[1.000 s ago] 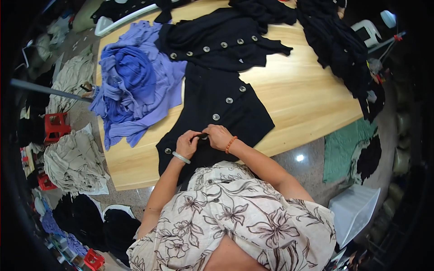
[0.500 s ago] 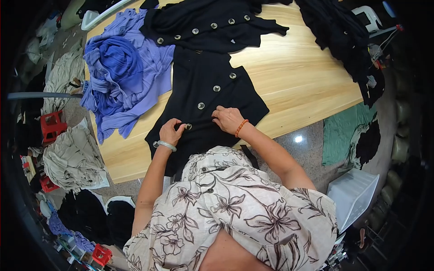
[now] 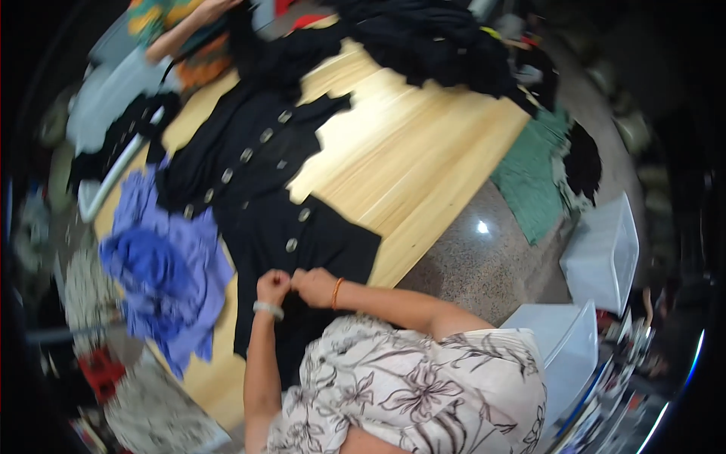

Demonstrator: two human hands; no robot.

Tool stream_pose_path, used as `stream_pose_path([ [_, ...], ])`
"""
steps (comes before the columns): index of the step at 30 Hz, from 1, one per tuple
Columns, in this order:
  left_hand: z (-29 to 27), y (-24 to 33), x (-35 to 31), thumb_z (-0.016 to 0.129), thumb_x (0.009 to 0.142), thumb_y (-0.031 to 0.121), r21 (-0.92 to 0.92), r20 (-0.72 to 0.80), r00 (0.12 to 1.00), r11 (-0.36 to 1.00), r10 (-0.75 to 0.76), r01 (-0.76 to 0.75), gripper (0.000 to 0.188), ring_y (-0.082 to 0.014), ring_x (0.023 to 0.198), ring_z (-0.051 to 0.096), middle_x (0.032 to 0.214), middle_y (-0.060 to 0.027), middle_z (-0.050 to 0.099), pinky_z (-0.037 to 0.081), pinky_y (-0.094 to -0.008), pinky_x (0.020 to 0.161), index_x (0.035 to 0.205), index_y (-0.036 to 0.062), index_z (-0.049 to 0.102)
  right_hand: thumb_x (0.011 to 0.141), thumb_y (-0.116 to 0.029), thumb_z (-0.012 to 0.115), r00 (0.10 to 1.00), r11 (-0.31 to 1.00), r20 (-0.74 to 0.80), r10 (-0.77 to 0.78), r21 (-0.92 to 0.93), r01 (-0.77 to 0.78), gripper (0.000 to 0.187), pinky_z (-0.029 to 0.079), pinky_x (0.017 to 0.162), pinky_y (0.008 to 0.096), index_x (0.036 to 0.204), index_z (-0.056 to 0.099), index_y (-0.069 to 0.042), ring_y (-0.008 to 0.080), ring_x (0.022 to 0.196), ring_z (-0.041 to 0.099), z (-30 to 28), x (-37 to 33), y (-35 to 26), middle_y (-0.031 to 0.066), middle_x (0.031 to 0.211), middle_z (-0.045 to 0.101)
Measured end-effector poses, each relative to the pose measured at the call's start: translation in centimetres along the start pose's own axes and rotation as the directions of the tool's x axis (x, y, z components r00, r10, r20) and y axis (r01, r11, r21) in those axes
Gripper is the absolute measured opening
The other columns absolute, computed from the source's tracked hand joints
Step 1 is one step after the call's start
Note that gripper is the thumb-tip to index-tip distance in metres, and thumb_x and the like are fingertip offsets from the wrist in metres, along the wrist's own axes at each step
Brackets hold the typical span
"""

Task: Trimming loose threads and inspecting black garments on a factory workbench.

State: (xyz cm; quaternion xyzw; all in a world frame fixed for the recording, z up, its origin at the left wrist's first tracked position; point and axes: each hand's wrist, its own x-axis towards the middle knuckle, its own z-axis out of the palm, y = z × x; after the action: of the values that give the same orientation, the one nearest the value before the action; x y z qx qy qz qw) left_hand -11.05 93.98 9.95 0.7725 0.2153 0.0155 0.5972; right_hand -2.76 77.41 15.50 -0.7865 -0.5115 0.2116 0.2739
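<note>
A black garment with a row of large round buttons [image 3: 325, 234] lies across the near end of the table. Over its button line my left hand [image 3: 274, 286], wearing a pale bangle, is closed with thumb and fingers pinched. My right hand [image 3: 314, 287], with an orange bead bracelet, is closed too, and its fingertips meet those of the left. Whatever sits between the fingertips is hidden and slightly blurred. Just beyond lies another black buttoned garment [image 3: 249, 125], its lower edge against the first one. To the left of my hands is a heap of purple-blue clothing [image 3: 166, 272].
The wooden table [image 3: 423, 144] carries a black clothing pile [image 3: 431, 41] at its far side. Another person's arm [image 3: 185, 30] reaches in at far left. White plastic bins [image 3: 605, 253] stand at the right, near green cloth [image 3: 533, 181] on the floor. A red stool [image 3: 100, 374] is at left.
My view has swung, so the table appears turned and lower left. My hands, apart on the garment before, now meet at the fingertips. Another person's arm has come into view.
</note>
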Motion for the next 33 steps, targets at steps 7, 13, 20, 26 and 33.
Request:
stream_pose_path([
  [7,-1.6,1.4,-1.9,0.069,0.085,0.010,-0.262,0.168,0.943,0.909,-0.287,0.324,0.008,-0.0030,0.053,0.044,0.066,0.0045,0.058,0.034,-0.0183,0.049,0.083,0.0029,0.068,0.081,-0.008,0.059,0.998,0.998,-0.037,0.057,0.020,-0.056,0.030,0.051,0.067,0.0449,0.109,0.049,-0.003,0.0366,0.080,0.065,-0.2,-0.1,-0.7,0.0191,0.094,0.061],
  [13,-2.3,2.5,-2.5,0.068,0.085,0.007,-0.416,0.218,0.925,0.827,-0.312,0.377,0.013,-0.0054,0.060,0.052,0.076,0.0005,0.064,0.040,-0.0192,0.056,0.094,-0.0014,0.067,0.081,-0.013,0.061,0.997,0.998,-0.072,-0.003,-0.055,-0.001,0.017,0.050,0.063,0.0439,0.092,0.060,-0.001,0.0350,0.071,0.063,0.2,0.0,-1.0,0.0178,0.088,0.059],
  [20,-1.1,2.7,-4.1,0.063,0.081,-0.003,0.007,0.110,0.993,0.999,0.049,-0.050,0.023,-0.0120,0.085,0.062,0.092,-0.0073,0.069,0.048,-0.0249,0.080,0.103,-0.0048,0.067,0.077,-0.012,0.061,0.999,0.998,0.053,0.011,0.068,-0.015,0.017,0.052,0.071,0.0436,0.086,0.065,0.003,0.0374,0.084,0.064,-0.9,-0.1,0.2,0.0224,0.093,0.062],
  [26,-0.4,1.6,-4.5,0.057,0.082,-0.001,0.011,0.061,0.992,0.994,0.112,-0.112,0.022,-0.0127,0.081,0.060,0.086,-0.0066,0.066,0.048,-0.0258,0.077,0.100,-0.0040,0.067,0.062,-0.002,0.065,0.988,0.994,0.138,0.066,0.072,-0.077,0.016,0.054,0.071,0.0433,0.077,0.068,0.003,0.0370,0.084,0.066,-1.0,0.3,0.5,0.0230,0.086,0.066],
  [33,-1.3,2.2,-5.2,0.056,0.087,0.000,0.103,0.124,0.963,0.962,0.239,-0.252,0.011,-0.0155,0.082,0.063,0.088,-0.0101,0.067,0.050,-0.0288,0.076,0.093,-0.0002,0.065,0.061,-0.026,0.068,0.998,0.995,-0.048,0.033,0.096,-0.028,0.014,0.053,0.064,0.0460,0.068,0.071,-0.014,0.0358,0.070,0.065,0.3,-0.5,-0.1,0.0135,0.068,0.066],
])
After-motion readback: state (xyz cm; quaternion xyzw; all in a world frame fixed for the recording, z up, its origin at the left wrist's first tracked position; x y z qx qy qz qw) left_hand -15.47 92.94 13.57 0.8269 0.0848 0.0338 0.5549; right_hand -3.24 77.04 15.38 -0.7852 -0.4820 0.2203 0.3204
